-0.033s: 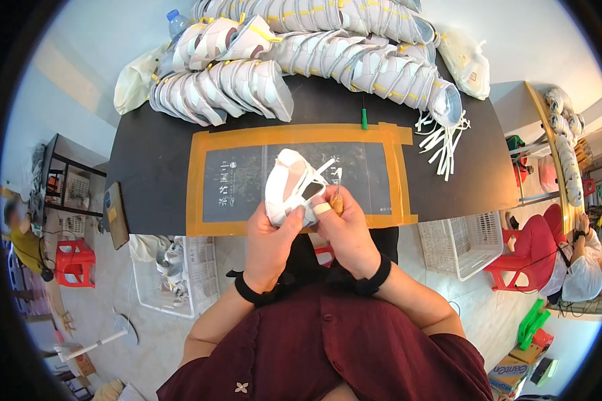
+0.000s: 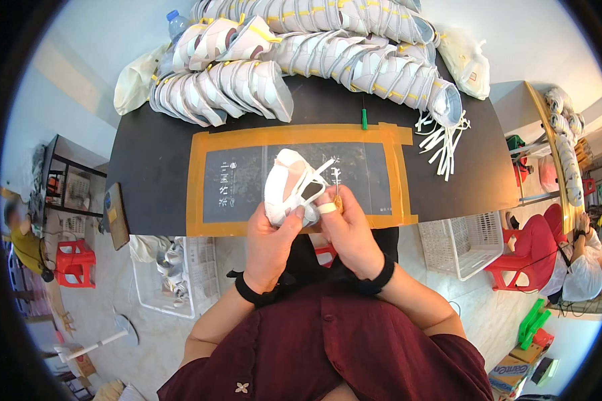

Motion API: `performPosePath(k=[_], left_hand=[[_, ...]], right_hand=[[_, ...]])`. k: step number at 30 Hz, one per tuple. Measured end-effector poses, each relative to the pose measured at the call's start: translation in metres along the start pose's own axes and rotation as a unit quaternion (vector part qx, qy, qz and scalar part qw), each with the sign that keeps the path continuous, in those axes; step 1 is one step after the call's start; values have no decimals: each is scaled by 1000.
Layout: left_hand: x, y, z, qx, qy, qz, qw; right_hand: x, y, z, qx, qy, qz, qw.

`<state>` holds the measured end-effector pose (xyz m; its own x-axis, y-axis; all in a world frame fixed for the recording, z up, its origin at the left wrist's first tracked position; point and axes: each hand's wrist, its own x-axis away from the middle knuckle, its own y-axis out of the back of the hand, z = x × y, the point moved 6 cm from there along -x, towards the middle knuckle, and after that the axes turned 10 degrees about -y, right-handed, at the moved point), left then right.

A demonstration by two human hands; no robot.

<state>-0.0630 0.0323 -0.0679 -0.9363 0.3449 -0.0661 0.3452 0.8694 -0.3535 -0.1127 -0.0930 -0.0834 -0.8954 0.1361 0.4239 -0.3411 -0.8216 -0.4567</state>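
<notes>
Above the taped mat, my left hand pinches a white and pinkish shoe upper by its near edge, thumb on top. White lace strips run along the upper's right side, and one end sticks up. Closed around a wooden-handled tool, my right hand is close against the upper's right edge. The tool's thin metal shaft points away from me; its tip is too small to make out. A light wrap covers part of my right thumb.
Stacked shoe uppers line the table's far side. Loose white laces hang at the right end. A green-handled tool lies beyond the mat. A phone-like object is at the left edge. White crates stand below.
My right hand has shifted very slightly, and the wooden-handled tool has turned a little in it. My left hand and the shoe upper are almost unmoved.
</notes>
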Motion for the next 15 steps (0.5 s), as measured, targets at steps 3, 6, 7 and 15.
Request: performPosePath(k=[3,6,7,15], left_hand=[[-2,4,-1,-43,-25,-11,999],[-11,4,-10,-78,-97,-11,992],[-13,5,-8,-98,-99,0,990],[-19,9,1,-122,-109,8,986]], right_hand=[[12,13,22,249,151,-50,955],[18,14,33,294,114,-26,948],[20,11,35,294,115,-27,948],[24,-9,46,464,212,-31,860]])
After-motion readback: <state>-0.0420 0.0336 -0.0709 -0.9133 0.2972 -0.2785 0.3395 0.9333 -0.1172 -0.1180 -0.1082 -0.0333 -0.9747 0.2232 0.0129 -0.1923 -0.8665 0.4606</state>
